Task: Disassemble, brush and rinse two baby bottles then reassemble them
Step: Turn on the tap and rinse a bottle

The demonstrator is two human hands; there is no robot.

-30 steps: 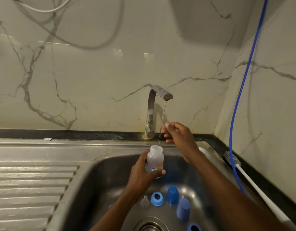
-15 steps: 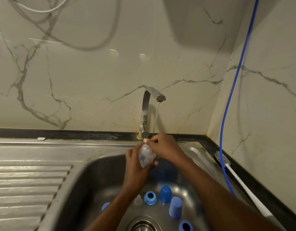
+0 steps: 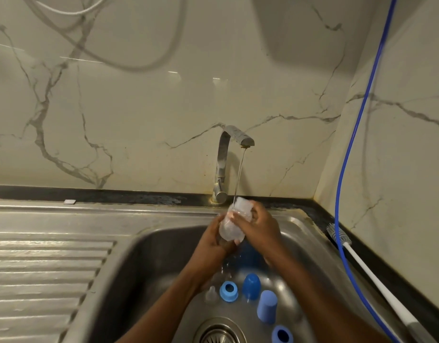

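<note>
A clear baby bottle (image 3: 234,225) is held tilted over the sink, under a thin stream from the tap (image 3: 228,154). My left hand (image 3: 217,240) grips its lower part from the left. My right hand (image 3: 259,227) wraps around its right side, fingers across the front. The bottle looks blurred and wet, and drops fall below it. On the sink floor lie a clear teat (image 3: 211,293), a blue screw ring (image 3: 228,290), a dark blue cap (image 3: 251,285), a lighter blue cap (image 3: 267,306) and a second blue ring (image 3: 282,335).
The steel sink (image 3: 149,246) has a ribbed draining board (image 3: 40,280) on the left and a drain (image 3: 219,332) at the bottom. A white-handled bottle brush (image 3: 357,258) lies on the dark counter on the right. A blue hose (image 3: 357,120) hangs down the right wall.
My right hand came down from the water stream onto the bottle. The bottle went from upright to tilted, and both hands now hold it a little higher under the stream.
</note>
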